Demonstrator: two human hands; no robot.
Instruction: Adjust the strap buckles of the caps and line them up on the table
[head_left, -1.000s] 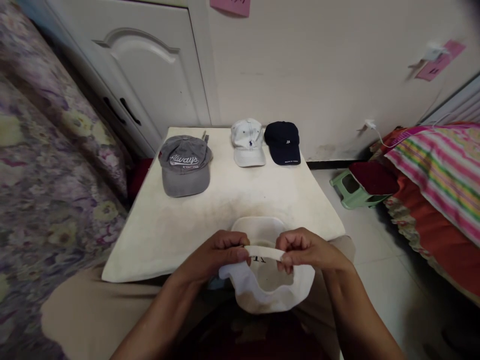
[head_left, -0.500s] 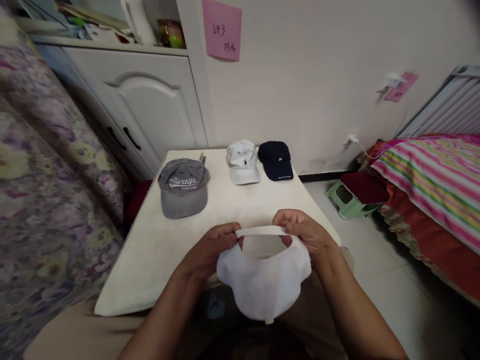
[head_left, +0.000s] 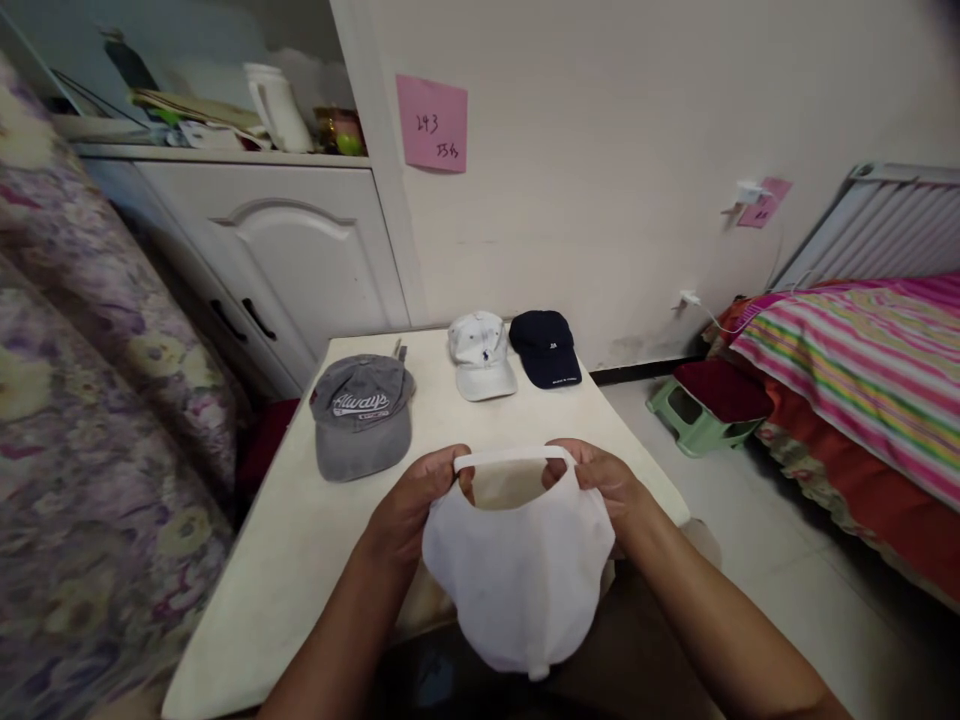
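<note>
White cap (head_left: 525, 585) hangs over the near edge of the desk (head_left: 262, 590), fingers of left hand (head_left: 411, 500) and right hand (head_left: 613, 488) clamped around its strap (head_left: 514, 454) ends; one slack grip could let it drop

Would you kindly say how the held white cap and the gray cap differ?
The held white cap is gripped by the left hand and right hand; the gray cap rests on the table. The gray cap shows pale lettering; the held white cap's visible side shows none. Both are caps.
</note>
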